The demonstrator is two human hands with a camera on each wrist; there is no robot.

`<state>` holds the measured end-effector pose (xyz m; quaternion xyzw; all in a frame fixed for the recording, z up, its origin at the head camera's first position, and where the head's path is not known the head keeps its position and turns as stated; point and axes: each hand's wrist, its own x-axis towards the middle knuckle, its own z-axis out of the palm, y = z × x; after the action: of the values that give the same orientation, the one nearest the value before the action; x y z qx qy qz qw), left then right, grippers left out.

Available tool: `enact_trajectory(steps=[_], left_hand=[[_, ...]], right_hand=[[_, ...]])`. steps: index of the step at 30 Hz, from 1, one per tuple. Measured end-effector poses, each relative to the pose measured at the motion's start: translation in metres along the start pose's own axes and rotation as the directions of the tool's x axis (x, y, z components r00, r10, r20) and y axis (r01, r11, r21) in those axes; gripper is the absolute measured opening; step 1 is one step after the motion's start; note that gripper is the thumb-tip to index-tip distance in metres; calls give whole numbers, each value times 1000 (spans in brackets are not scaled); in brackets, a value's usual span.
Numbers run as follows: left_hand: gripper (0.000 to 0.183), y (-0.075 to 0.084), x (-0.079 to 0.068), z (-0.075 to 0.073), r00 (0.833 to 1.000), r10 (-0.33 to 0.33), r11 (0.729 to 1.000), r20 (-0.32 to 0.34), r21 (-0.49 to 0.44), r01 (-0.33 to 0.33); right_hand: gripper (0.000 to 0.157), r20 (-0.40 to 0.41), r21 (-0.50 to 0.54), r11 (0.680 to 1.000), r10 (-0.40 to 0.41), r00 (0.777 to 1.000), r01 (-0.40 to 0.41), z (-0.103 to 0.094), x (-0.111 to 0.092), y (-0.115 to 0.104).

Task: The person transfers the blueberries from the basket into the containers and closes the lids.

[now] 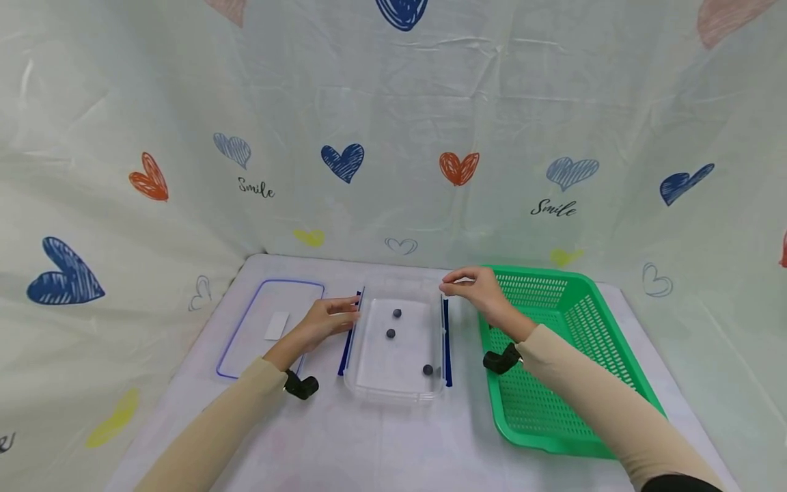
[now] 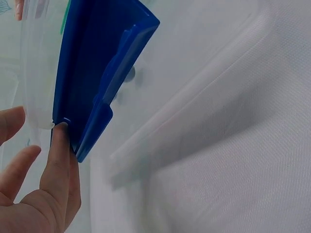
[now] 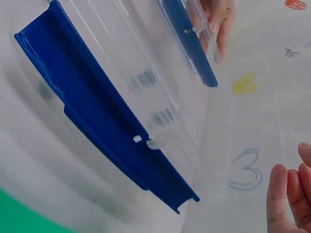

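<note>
Clear plastic box (image 1: 393, 359) stands before me over the feed on a white tablecloth (image 1: 381, 447), three small dark balls (image 1: 397, 313) on its floor. Along its left and right sides I see the left flap (image 2: 90, 73) and right flap (image 3: 97, 121), both blue. At its left side the left hand (image 1: 322, 320) has fairly straight fingers, one tip touching the left flap. By its far right corner, the right hand (image 1: 479, 288) is loosely bent, gripping nothing. Left of the box lies a blue-rimmed lid (image 1: 246, 335); right of it, a green basket (image 1: 529, 417).
</note>
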<state>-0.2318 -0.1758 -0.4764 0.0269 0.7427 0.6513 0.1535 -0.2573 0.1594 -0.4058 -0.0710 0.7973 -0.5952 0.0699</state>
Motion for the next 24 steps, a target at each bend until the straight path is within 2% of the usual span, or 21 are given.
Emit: enact_trajectory(steps=[5, 13, 16, 24], left_hand=[[56, 0, -1, -1, 1000, 24, 1000, 4, 11, -25], [54, 1, -1, -2, 1000, -10, 1000, -10, 0, 10], [53, 0, -1, -2, 1000, -9, 1000, -11, 6, 9], [52, 1, 0, 1, 1000, -13, 1000, -20, 10, 13]], right_hand=[[32, -29, -7, 1000, -1, 1000, 0, -17, -3, 0], [45, -94, 23, 1000, -19, 995, 21, -45, -10, 6], [45, -109, 20, 999, -33, 993, 35, -55, -12, 11], [43, -129, -60, 998, -20, 991, 12, -75, -21, 29]])
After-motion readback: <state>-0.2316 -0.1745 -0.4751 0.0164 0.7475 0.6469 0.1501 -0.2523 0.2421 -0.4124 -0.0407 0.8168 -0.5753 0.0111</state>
